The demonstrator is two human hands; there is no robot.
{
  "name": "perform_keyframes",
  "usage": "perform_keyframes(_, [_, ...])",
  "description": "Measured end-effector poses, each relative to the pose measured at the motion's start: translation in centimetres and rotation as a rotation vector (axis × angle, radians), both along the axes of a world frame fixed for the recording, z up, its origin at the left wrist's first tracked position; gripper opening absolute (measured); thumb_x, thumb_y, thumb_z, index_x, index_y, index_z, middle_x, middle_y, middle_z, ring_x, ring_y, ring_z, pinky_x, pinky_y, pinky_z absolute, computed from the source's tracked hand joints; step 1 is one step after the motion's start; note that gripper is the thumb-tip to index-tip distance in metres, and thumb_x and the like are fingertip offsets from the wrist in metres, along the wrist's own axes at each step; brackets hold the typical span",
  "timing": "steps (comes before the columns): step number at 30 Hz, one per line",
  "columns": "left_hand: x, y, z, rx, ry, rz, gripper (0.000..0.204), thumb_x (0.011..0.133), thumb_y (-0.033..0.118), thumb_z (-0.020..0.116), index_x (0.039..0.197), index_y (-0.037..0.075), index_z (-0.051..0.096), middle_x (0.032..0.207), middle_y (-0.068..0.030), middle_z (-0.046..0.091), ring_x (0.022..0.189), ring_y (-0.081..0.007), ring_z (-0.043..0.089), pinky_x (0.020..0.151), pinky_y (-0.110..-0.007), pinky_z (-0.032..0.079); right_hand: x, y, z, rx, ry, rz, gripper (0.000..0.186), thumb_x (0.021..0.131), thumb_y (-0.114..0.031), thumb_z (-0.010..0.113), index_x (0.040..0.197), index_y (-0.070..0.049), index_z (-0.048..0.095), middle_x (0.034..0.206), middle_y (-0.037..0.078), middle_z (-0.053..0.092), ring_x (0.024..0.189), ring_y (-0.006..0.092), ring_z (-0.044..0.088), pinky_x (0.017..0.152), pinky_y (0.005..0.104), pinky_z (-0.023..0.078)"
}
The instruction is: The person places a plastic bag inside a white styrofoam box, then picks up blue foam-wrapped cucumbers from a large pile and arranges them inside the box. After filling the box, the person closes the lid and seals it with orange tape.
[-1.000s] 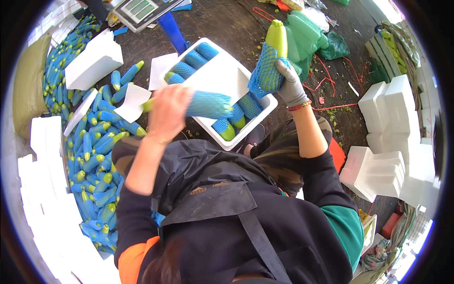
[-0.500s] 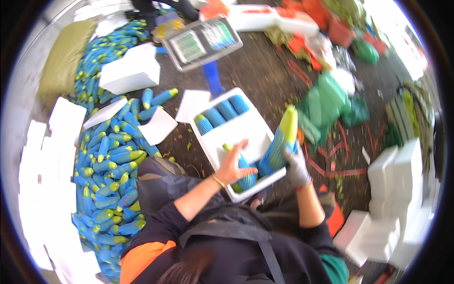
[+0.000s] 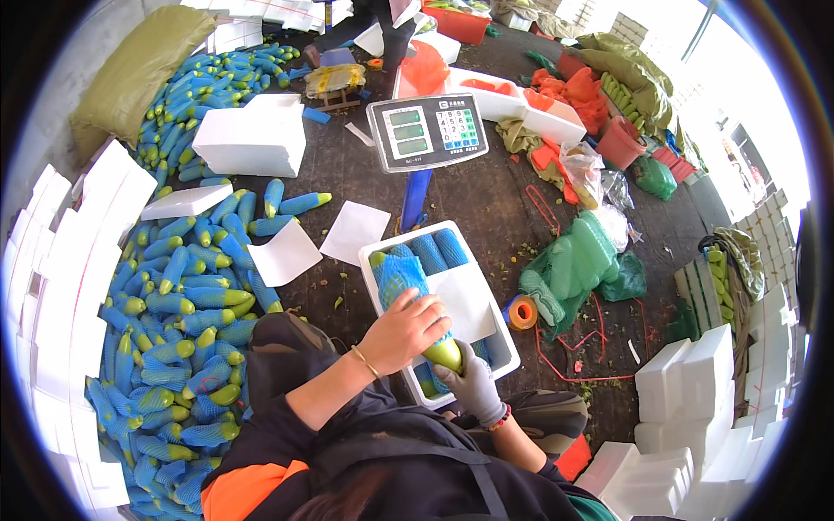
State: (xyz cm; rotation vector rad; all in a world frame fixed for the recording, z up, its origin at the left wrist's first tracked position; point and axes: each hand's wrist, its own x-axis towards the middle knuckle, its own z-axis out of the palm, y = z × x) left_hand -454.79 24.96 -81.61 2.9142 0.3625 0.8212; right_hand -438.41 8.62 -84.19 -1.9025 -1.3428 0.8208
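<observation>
My left hand (image 3: pixel 404 330), bare with a bangle at the wrist, is closed around a zucchini (image 3: pixel 441 352) partly covered in blue mesh (image 3: pixel 400 276). My right hand (image 3: pixel 472 386), in a grey glove, grips its bare green end. They hold it over a white foam box (image 3: pixel 506 340) containing more blue-netted zucchini (image 3: pixel 447 247) and a white sheet (image 3: pixel 462 304). A large heap of netted zucchini (image 3: pixel 182 365) lies to my left, beside loose white sheets (image 3: pixel 354 233).
A scale (image 3: pixel 426 130) stands beyond the box. Foam boxes stack left (image 3: pixel 104 208) and right (image 3: pixel 682 382). Green net bags (image 3: pixel 569 265), a tape roll (image 3: pixel 521 313) and red cords lie right. Another person's legs (image 3: pixel 387 35) show at the top, near orange-lined boxes (image 3: pixel 469 91).
The zucchini that was upright in my right hand is now tilted across the box, with both hands on it. My left hand has left the other zucchini. The view has tilted farther forward.
</observation>
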Motion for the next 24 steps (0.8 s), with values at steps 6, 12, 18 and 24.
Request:
perform_keyframes(6, [-2.7, -0.5, -0.8, -0.9, -0.544, 0.339, 0.064, 0.09, 0.02, 0.088, 0.142, 0.0, 0.057, 0.134, -0.0149, 0.063, 0.124, -0.0264, 0.062, 0.106, -0.04, 0.049, -3.3, 0.9, 0.0, 0.008, 0.953, -0.164, 0.055, 0.106, -0.058, 0.064, 0.124, -0.007, 0.057, 0.075, -0.005, 0.047, 0.058, 0.004, 0.036, 0.052, 0.0226, 0.028])
perform_keyframes(12, [-3.3, -0.4, -1.9, -1.118, -0.575, 0.322, 0.04, 0.105, 0.038, 0.074, 0.103, -0.002, 0.07, 0.082, -0.0003, 0.064, 0.074, -0.0069, 0.049, 0.068, -0.03, 0.044, -4.1, 1.0, 0.1, 0.095, 0.941, -0.112, 0.062, 0.107, -0.052, 0.067, 0.142, -0.003, 0.055, 0.077, -0.006, 0.049, 0.058, 0.0037, 0.039, 0.051, 0.0226, 0.031])
perform_keyframes(18, [-2.7, -3.9, 0.7, -0.247, -0.471, 0.041, 0.025, 0.088, 0.005, 0.078, 0.075, 0.004, 0.057, 0.067, -0.0139, 0.052, 0.06, -0.0341, 0.057, 0.054, -0.045, 0.045, -3.9, 0.2, -0.7, 0.24, 0.613, -0.221, 0.059, 0.105, -0.045, 0.072, 0.14, 0.0, 0.058, 0.09, 0.001, 0.064, 0.072, 0.0094, 0.056, 0.065, 0.0266, 0.047])
perform_keyframes(24, [0.4, -2.5, 3.4, -0.192, -0.172, 0.17, 0.039, 0.08, 0.004, 0.077, 0.118, 0.003, 0.069, 0.087, -0.0102, 0.059, 0.079, -0.0314, 0.065, 0.071, -0.042, 0.055, -3.7, -1.4, -3.4, 0.198, 0.151, -0.173, 0.071, 0.099, -0.043, 0.078, 0.145, 0.005, 0.053, 0.108, 0.03, 0.074, 0.101, 0.0431, 0.075, 0.084, 0.0448, 0.058])
